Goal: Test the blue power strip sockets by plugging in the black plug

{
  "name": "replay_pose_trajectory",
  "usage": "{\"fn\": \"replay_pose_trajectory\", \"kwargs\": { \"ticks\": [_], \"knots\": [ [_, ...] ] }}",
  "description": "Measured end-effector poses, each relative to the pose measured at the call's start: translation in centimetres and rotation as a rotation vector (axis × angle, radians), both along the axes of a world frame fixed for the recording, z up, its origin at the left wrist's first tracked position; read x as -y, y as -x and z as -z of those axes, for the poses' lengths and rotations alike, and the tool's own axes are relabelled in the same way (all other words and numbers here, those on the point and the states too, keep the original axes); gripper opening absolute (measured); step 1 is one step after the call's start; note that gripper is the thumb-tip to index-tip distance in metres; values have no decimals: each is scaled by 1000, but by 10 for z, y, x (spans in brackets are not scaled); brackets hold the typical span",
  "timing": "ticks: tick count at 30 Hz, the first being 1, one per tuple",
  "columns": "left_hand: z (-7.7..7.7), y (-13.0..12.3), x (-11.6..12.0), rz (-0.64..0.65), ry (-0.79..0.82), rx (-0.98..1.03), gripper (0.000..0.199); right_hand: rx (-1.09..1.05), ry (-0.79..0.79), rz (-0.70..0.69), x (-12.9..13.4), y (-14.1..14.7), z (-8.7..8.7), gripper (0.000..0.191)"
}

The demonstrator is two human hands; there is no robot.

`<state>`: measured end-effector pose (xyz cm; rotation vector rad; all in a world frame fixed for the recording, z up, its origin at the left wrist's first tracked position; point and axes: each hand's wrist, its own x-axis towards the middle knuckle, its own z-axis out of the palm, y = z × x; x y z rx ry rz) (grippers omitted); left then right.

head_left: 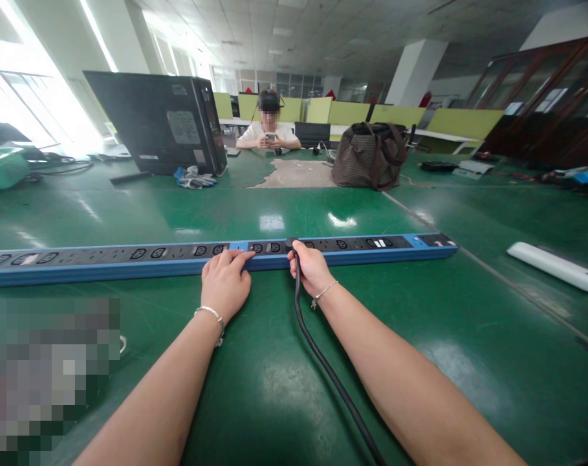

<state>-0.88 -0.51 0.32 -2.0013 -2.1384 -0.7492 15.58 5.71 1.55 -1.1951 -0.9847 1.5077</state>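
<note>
A long blue power strip (371, 259) with a black socket face lies across the green table. My left hand (224, 285) is on the strip left of its middle. Its index finger stretches over the top near a socket, its thumb is by the near side, and the other fingertips are hidden. My right hand (310, 266) pinches a black plug (289, 244) at the strip's sockets. How deep the plug sits is hidden by my fingers. From it, a thick black power cord (317, 353) runs down toward me between my forearms.
A black computer case (162, 126) stands at the back left, with work gloves (195, 177) beside it. A person (268, 133) sits opposite holding a phone. A brown bag (369, 155) is at the back right. A white bar-shaped object (555, 265) lies on the right.
</note>
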Motion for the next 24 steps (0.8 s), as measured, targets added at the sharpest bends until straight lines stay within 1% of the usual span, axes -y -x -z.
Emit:
{"fn": "replay_pose_trajectory", "kwargs": {
  "ticks": [7,9,11,13,14,15,17,19,21,24],
  "knots": [
    [1,0,0,6,-7,-1,43,9,-17,27,0,4,5,40],
    [1,0,0,6,-9,1,43,23,-39,30,1,5,2,40],
    [1,0,0,4,-12,4,43,8,-147,-5,5,3,-12,39],
    [1,0,0,1,-14,4,43,-55,-327,-79,9,0,-34,38],
    [1,0,0,1,-13,3,43,-101,-382,-79,11,-2,-47,39],
    [1,0,0,2,-10,3,43,-142,-404,-76,12,-6,-59,40],
    [1,0,0,3,-3,5,43,-192,-381,-82,11,-17,-77,40],
    [0,0,0,1,5,9,43,-212,-305,-62,6,-36,-84,39],
    [-1,0,0,-4,8,11,43,-204,-196,-22,1,-61,-83,38],
    [-1,0,0,1,11,10,43,-147,-35,22,-5,-104,-77,42]
  ]
}}
